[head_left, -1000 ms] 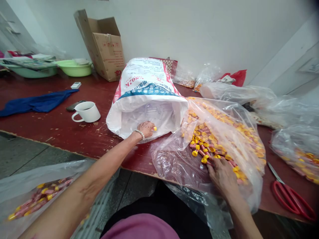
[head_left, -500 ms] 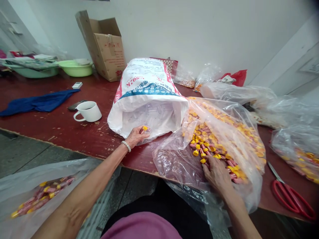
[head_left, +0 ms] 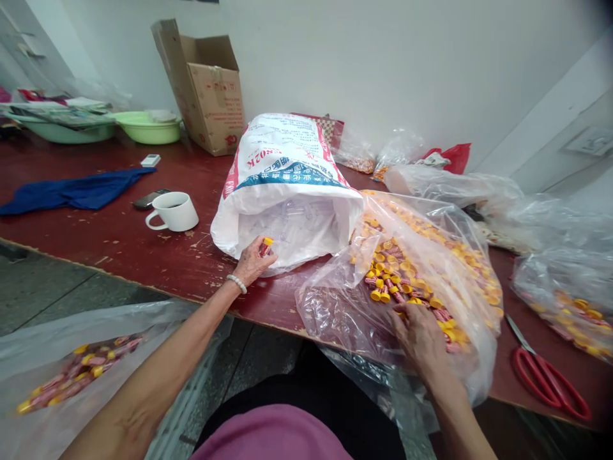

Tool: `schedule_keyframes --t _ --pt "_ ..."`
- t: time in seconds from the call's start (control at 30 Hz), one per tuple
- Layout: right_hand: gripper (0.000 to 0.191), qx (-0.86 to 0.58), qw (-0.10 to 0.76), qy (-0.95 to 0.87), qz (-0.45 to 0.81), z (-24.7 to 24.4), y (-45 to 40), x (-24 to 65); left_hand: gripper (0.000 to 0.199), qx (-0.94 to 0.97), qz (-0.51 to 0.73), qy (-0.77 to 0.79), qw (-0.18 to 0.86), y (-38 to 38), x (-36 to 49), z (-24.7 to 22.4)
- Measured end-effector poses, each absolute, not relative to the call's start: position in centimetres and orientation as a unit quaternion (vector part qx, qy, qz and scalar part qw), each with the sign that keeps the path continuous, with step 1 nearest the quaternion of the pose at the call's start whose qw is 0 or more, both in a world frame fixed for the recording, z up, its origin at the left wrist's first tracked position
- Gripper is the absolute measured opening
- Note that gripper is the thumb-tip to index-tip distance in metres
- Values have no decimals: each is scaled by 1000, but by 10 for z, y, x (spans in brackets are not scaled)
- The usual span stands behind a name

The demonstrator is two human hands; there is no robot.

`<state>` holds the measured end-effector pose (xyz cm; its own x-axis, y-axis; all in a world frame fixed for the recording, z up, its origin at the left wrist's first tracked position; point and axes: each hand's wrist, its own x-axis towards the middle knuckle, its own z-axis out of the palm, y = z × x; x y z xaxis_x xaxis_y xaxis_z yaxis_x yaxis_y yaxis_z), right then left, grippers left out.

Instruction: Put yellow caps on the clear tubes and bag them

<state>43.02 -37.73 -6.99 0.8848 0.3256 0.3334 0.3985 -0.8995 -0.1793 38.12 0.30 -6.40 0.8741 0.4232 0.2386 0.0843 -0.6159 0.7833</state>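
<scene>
Closed round a small red piece with a yellow cap (head_left: pixel 267 242), my left hand (head_left: pixel 252 262) is in front of the mouth of a white printed sack (head_left: pixel 287 156). Clear plastic pieces (head_left: pixel 297 217) show inside the sack. My right hand (head_left: pixel 419 332) rests at the near edge of a heap of yellow-capped red pieces (head_left: pixel 393 275) in an open clear plastic bag (head_left: pixel 335 306). Its fingers are bent over the pieces, and their tips are partly hidden, so I cannot tell if they hold one.
A white mug (head_left: pixel 178 212), blue cloth (head_left: pixel 76 190) and green basin (head_left: pixel 148 128) are on the left. Behind stands a cardboard box (head_left: pixel 218 102). Red scissors (head_left: pixel 546 374) lie at right. Another bag of capped pieces (head_left: pixel 81 370) is below the table's left edge.
My left hand has moved slightly left, and the capped piece in it is now more upright and more visible. My right hand stays at the heap. The view has shifted slightly.
</scene>
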Motion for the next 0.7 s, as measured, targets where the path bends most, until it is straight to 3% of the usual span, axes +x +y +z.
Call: schedule_keyframes --t 0.07,0.2,0.4,0.57,0.7 --pt "29 -951 184 -175 -174 -65 -374 424 41 890 196 143 385 9 377 -61" --pt "39 -910 350 -135 -176 -50 -356 406 32 927 158 109 323 24 369 -54" --pt "36 -760 642 -100 -20 -30 -307 375 19 963 71 -6 259 45 361 -40" --pt "38 -695 712 -85 51 -32 -266 362 8 973 39 -38 222 43 354 -37" --pt "32 -668 735 -109 44 -32 -242 356 13 966 52 -39 249 14 335 -28"
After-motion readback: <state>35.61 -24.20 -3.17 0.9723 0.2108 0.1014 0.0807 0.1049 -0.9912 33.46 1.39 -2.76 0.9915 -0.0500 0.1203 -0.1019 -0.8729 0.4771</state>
